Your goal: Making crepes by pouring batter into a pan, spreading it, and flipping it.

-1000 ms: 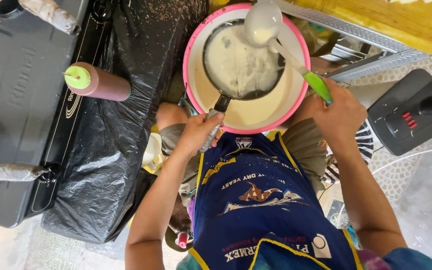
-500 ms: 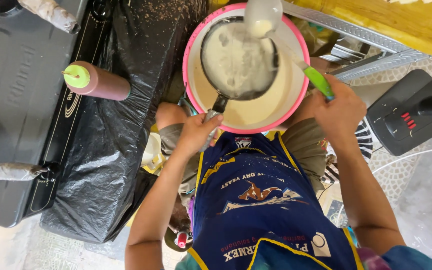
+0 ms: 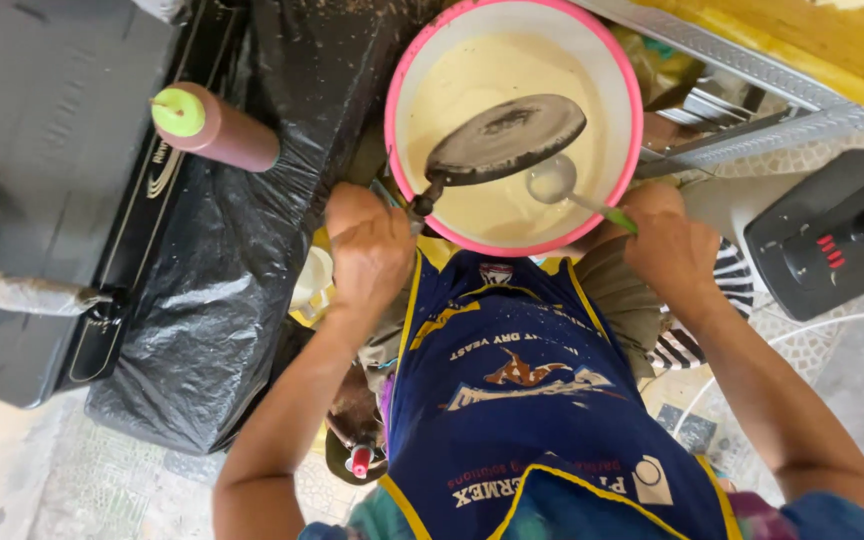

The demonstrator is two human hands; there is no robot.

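While over batter, strainer beside bottle

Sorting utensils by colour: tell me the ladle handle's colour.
Green, where the ladle handle leaves the right hand; head view shows it.

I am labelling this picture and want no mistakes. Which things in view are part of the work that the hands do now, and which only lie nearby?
In use:
- left hand holding the dark round pan
- right hand holding the green-handled ladle
- pink-rimmed bowl of pale batter

Lying about:
- squeeze bottle with green cap
- black plastic sheet
- black device with red buttons
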